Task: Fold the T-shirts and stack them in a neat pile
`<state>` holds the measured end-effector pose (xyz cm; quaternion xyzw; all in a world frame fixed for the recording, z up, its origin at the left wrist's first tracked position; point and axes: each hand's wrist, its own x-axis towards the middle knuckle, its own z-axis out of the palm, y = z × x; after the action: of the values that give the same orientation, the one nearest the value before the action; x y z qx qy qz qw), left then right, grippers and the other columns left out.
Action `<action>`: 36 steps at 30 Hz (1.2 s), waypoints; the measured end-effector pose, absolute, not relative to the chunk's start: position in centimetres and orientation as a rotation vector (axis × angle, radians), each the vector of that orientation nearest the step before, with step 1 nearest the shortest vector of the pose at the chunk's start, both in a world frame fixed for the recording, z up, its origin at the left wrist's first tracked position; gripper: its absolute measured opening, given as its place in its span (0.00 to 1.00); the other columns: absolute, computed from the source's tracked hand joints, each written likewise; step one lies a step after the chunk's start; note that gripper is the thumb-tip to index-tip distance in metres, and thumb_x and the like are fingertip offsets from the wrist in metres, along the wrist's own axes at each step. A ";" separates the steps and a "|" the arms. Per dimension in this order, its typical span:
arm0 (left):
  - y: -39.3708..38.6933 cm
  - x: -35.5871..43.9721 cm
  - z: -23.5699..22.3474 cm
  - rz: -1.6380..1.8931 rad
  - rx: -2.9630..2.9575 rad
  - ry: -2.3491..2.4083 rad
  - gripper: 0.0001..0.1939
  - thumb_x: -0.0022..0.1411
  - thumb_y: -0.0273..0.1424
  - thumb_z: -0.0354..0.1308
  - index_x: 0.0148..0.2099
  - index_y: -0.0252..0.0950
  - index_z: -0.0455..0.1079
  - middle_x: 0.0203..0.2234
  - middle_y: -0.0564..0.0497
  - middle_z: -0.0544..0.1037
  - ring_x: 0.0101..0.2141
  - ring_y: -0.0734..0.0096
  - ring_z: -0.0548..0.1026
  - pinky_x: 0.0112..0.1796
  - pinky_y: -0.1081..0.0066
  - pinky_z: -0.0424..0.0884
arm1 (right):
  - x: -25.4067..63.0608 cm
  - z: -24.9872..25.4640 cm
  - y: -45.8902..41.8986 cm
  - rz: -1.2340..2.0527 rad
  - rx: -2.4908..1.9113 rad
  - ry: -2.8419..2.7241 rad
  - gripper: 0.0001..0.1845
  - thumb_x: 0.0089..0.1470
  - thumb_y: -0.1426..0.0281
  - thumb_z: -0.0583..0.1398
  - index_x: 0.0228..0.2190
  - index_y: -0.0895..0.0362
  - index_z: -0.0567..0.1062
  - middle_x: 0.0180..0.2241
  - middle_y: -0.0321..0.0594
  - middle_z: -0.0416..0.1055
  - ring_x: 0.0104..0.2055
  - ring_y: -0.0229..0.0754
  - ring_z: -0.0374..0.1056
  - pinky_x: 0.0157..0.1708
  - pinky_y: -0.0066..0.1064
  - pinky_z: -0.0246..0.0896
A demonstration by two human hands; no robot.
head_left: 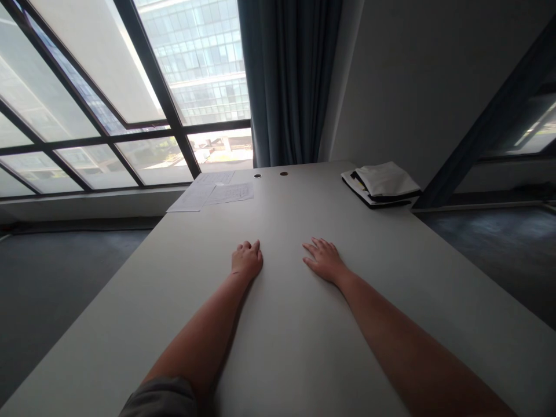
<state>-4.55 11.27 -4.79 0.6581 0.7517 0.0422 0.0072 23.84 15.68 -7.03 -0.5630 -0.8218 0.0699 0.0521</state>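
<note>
Loose papers (217, 194) lie at the far left corner of the tabletop (295, 220). Near the middle, the left hand (247, 260) rests palm down on the surface, its grip loosely curled and empty. A little apart, the right hand (325, 260) lies flat, its grip open with spread fingers, holding nothing. A folded white cloth (384, 180) sits on a dark-trimmed bundle (373, 197) by the far right edge.

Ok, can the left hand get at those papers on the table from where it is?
Probably yes. The left hand rests on the white table, and the sheets of paper lie ahead of it and to its left, with nothing visible standing between them.
</note>
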 end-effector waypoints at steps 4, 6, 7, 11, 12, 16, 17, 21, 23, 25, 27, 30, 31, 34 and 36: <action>11.2 -4.5 -4.4 0.113 2.052 2.338 0.26 0.75 0.39 0.43 0.71 0.47 0.63 0.56 0.40 0.74 0.54 0.52 0.71 0.51 0.59 0.68 | 23.9 -7.2 15.8 0.212 -1.708 -2.501 0.34 0.66 0.54 0.53 0.69 0.49 0.65 0.74 0.49 0.52 0.74 0.57 0.47 0.71 0.52 0.35; 11.1 -4.5 -4.2 0.108 2.066 2.325 0.26 0.75 0.39 0.43 0.71 0.47 0.64 0.55 0.40 0.75 0.53 0.53 0.71 0.50 0.60 0.68 | 24.0 -7.2 15.9 0.210 -1.710 -2.499 0.34 0.66 0.54 0.53 0.69 0.49 0.65 0.74 0.49 0.52 0.74 0.56 0.46 0.71 0.51 0.35; 11.1 -4.5 -4.0 0.104 2.074 2.317 0.26 0.75 0.39 0.43 0.71 0.47 0.64 0.55 0.41 0.75 0.53 0.53 0.71 0.50 0.60 0.68 | 24.0 -7.2 15.9 0.211 -1.709 -2.500 0.34 0.66 0.54 0.54 0.69 0.49 0.65 0.74 0.49 0.52 0.74 0.56 0.46 0.71 0.51 0.35; 10.6 -4.6 -3.8 0.085 2.094 2.292 0.26 0.75 0.38 0.42 0.70 0.47 0.65 0.54 0.41 0.76 0.53 0.53 0.71 0.50 0.60 0.68 | 24.1 -7.2 15.9 0.215 -1.710 -2.506 0.34 0.67 0.55 0.54 0.69 0.50 0.65 0.74 0.49 0.52 0.74 0.57 0.46 0.71 0.52 0.36; 10.5 -4.7 -3.8 0.081 2.096 2.291 0.26 0.75 0.38 0.42 0.70 0.47 0.65 0.54 0.41 0.76 0.53 0.53 0.71 0.50 0.60 0.68 | 24.1 -7.1 15.8 0.214 -1.709 -2.507 0.34 0.66 0.55 0.54 0.69 0.50 0.65 0.74 0.49 0.51 0.74 0.57 0.46 0.71 0.52 0.36; 10.4 -4.7 -4.0 0.074 2.103 2.298 0.26 0.76 0.39 0.42 0.71 0.46 0.64 0.55 0.41 0.76 0.53 0.53 0.71 0.49 0.60 0.68 | 24.0 -7.0 15.7 0.212 -1.716 -2.498 0.33 0.66 0.55 0.54 0.69 0.50 0.65 0.74 0.49 0.52 0.74 0.57 0.47 0.71 0.52 0.36; 10.4 -4.6 -4.1 0.075 2.101 2.302 0.26 0.76 0.40 0.41 0.71 0.46 0.64 0.55 0.40 0.76 0.53 0.53 0.71 0.49 0.60 0.68 | 24.0 -6.9 15.7 0.215 -1.718 -2.499 0.34 0.66 0.55 0.54 0.69 0.50 0.65 0.74 0.49 0.52 0.74 0.57 0.47 0.71 0.52 0.36; 10.8 -4.3 -4.2 0.075 2.079 2.325 0.27 0.76 0.40 0.41 0.72 0.44 0.63 0.55 0.39 0.75 0.53 0.51 0.71 0.49 0.59 0.69 | 23.9 -6.9 15.6 0.213 -1.723 -2.497 0.34 0.66 0.55 0.54 0.69 0.50 0.65 0.74 0.49 0.52 0.74 0.57 0.46 0.71 0.52 0.36; 11.1 -4.1 -4.3 0.078 2.069 2.331 0.28 0.76 0.40 0.41 0.72 0.43 0.62 0.55 0.38 0.75 0.54 0.50 0.71 0.49 0.58 0.69 | 23.9 -6.9 15.6 0.215 -1.725 -2.495 0.34 0.66 0.55 0.54 0.69 0.50 0.65 0.74 0.49 0.52 0.74 0.57 0.46 0.71 0.52 0.35; 11.3 -4.0 -4.3 0.079 2.057 2.337 0.28 0.75 0.40 0.41 0.73 0.43 0.61 0.56 0.38 0.74 0.55 0.49 0.70 0.50 0.57 0.68 | 23.8 -6.8 15.6 0.216 -1.723 -2.498 0.34 0.66 0.55 0.54 0.69 0.50 0.65 0.74 0.49 0.52 0.74 0.56 0.46 0.71 0.51 0.35; 11.4 -4.0 -4.4 0.075 2.048 2.350 0.29 0.75 0.40 0.41 0.73 0.43 0.61 0.57 0.38 0.74 0.55 0.49 0.70 0.51 0.57 0.68 | 23.8 -6.7 15.6 0.214 -1.723 -2.500 0.33 0.66 0.55 0.54 0.69 0.50 0.66 0.74 0.49 0.52 0.74 0.56 0.46 0.71 0.51 0.35; 11.6 -4.1 -4.5 0.082 2.054 2.366 0.29 0.75 0.40 0.42 0.73 0.44 0.60 0.56 0.39 0.74 0.55 0.51 0.71 0.51 0.58 0.68 | 23.8 -6.5 15.5 0.216 -1.727 -2.497 0.33 0.66 0.55 0.54 0.69 0.50 0.66 0.74 0.49 0.52 0.75 0.56 0.46 0.71 0.51 0.35; 11.6 -4.1 -4.6 0.089 2.058 2.368 0.29 0.75 0.41 0.42 0.73 0.45 0.60 0.56 0.39 0.74 0.54 0.51 0.71 0.51 0.59 0.68 | 23.8 -6.5 15.4 0.218 -1.728 -2.495 0.33 0.66 0.55 0.54 0.69 0.50 0.66 0.74 0.49 0.52 0.75 0.56 0.46 0.71 0.51 0.35; 11.7 -4.2 -4.7 0.109 2.065 2.379 0.28 0.74 0.41 0.43 0.73 0.45 0.61 0.55 0.39 0.75 0.53 0.52 0.72 0.50 0.60 0.68 | 23.8 -6.5 15.4 0.219 -1.729 -2.493 0.33 0.66 0.55 0.54 0.69 0.50 0.66 0.74 0.49 0.52 0.74 0.57 0.47 0.71 0.51 0.35; 11.7 -4.2 -4.8 0.121 2.060 2.385 0.28 0.74 0.41 0.44 0.72 0.45 0.62 0.54 0.40 0.75 0.53 0.52 0.72 0.50 0.60 0.69 | 23.9 -6.6 15.4 0.213 -1.724 -2.495 0.33 0.66 0.55 0.54 0.69 0.50 0.66 0.73 0.49 0.52 0.74 0.56 0.47 0.71 0.51 0.35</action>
<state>-4.23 11.71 -4.77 0.6532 0.7562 0.0383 -0.0062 23.87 15.41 -6.61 -0.5663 -0.8197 0.0700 0.0507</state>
